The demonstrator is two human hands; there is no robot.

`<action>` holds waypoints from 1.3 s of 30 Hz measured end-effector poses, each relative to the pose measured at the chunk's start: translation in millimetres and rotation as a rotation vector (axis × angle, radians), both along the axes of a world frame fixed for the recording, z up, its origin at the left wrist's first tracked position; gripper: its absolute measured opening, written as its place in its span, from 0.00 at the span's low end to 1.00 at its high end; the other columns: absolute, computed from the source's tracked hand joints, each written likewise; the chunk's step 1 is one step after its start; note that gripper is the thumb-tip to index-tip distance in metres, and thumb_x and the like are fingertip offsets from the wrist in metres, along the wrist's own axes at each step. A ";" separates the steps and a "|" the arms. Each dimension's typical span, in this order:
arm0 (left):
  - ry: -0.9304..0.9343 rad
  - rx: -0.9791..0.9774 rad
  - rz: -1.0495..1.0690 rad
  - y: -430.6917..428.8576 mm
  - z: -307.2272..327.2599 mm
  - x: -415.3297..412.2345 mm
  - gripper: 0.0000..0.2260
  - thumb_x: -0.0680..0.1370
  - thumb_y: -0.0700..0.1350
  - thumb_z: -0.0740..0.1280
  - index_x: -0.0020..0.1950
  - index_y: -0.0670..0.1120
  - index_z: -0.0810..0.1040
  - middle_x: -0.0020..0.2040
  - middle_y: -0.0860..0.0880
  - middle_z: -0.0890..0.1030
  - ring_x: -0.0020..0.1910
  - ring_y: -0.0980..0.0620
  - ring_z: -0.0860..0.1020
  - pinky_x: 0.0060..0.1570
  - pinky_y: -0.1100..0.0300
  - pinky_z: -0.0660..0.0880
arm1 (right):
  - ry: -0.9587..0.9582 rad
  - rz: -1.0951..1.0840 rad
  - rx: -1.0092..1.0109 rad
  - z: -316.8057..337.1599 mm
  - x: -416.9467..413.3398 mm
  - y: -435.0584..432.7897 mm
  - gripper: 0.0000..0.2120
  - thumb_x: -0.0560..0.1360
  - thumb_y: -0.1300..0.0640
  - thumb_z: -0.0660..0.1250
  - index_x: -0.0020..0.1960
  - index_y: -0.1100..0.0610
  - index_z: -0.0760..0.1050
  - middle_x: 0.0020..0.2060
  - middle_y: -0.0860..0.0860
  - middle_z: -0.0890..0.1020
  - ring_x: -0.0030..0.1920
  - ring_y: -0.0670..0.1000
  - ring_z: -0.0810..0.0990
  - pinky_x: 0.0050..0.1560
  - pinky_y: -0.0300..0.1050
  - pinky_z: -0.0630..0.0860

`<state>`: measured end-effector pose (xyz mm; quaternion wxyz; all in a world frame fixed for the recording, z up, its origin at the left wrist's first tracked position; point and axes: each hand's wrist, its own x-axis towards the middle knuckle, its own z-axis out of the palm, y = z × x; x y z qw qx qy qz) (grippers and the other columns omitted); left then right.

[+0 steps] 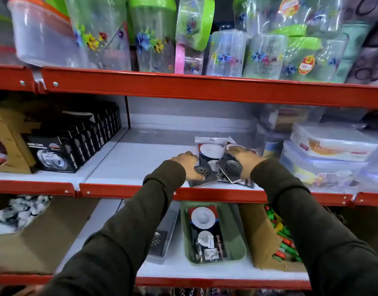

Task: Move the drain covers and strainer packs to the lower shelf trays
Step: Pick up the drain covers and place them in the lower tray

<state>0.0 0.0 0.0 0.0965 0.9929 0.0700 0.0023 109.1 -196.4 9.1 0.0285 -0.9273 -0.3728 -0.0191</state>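
Red-edged white metal shelves (128, 191); dark olive sleeves (111, 238); perforated silver square drain covers (229, 170); translucent green plastic tray (237, 248); flower-printed clear jars (98, 37).

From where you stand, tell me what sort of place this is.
Most likely a household goods shop. Red metal shelving holds many identical wrapped plastic jars, one with a price sticker. A row of matching black boxed tape stands beside packaged strainer packs.
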 end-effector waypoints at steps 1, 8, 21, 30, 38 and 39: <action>0.085 -0.020 0.017 -0.2 -4.1 8.8 0.38 0.72 0.62 0.69 0.76 0.45 0.64 0.75 0.43 0.66 0.72 0.42 0.69 0.71 0.48 0.69 | 0.047 -0.009 -0.071 -2.4 8.0 1.2 0.44 0.67 0.71 0.68 0.78 0.54 0.55 0.78 0.54 0.57 0.76 0.56 0.60 0.75 0.44 0.60; 0.258 -0.051 0.044 6.0 -20.9 47.6 0.40 0.66 0.62 0.75 0.73 0.47 0.67 0.69 0.45 0.73 0.65 0.44 0.74 0.64 0.52 0.74 | 0.203 -0.009 -0.213 -13.7 49.6 5.4 0.48 0.63 0.69 0.73 0.77 0.50 0.56 0.76 0.55 0.62 0.74 0.57 0.63 0.73 0.49 0.64; 0.380 0.084 0.134 113.5 1.4 22.4 0.41 0.64 0.54 0.79 0.74 0.48 0.68 0.70 0.47 0.72 0.68 0.45 0.72 0.68 0.51 0.71 | 0.213 0.052 -0.067 12.8 51.7 41.9 0.48 0.58 0.47 0.80 0.73 0.51 0.62 0.69 0.51 0.68 0.68 0.53 0.70 0.69 0.44 0.68; 0.405 -0.163 0.117 186.2 -13.2 -1.8 0.52 0.63 0.60 0.79 0.79 0.56 0.54 0.81 0.53 0.55 0.79 0.48 0.57 0.77 0.50 0.59 | 0.312 0.128 0.085 9.0 10.7 125.3 0.45 0.58 0.43 0.79 0.71 0.50 0.65 0.64 0.48 0.73 0.64 0.51 0.73 0.67 0.47 0.70; -0.231 -0.268 0.218 243.4 -13.0 -37.8 0.30 0.79 0.66 0.50 0.77 0.52 0.63 0.79 0.50 0.61 0.79 0.47 0.59 0.78 0.51 0.52 | 0.366 0.190 0.035 -11.7 -15.3 211.3 0.44 0.57 0.41 0.79 0.68 0.53 0.68 0.60 0.49 0.72 0.61 0.52 0.73 0.66 0.48 0.72; -0.282 -0.176 0.226 246.7 -16.1 -39.8 0.30 0.80 0.65 0.49 0.77 0.52 0.62 0.79 0.49 0.61 0.79 0.46 0.58 0.79 0.47 0.51 | 0.383 0.196 0.027 -15.9 -19.0 221.6 0.43 0.58 0.42 0.79 0.68 0.54 0.69 0.59 0.49 0.72 0.61 0.52 0.73 0.64 0.46 0.71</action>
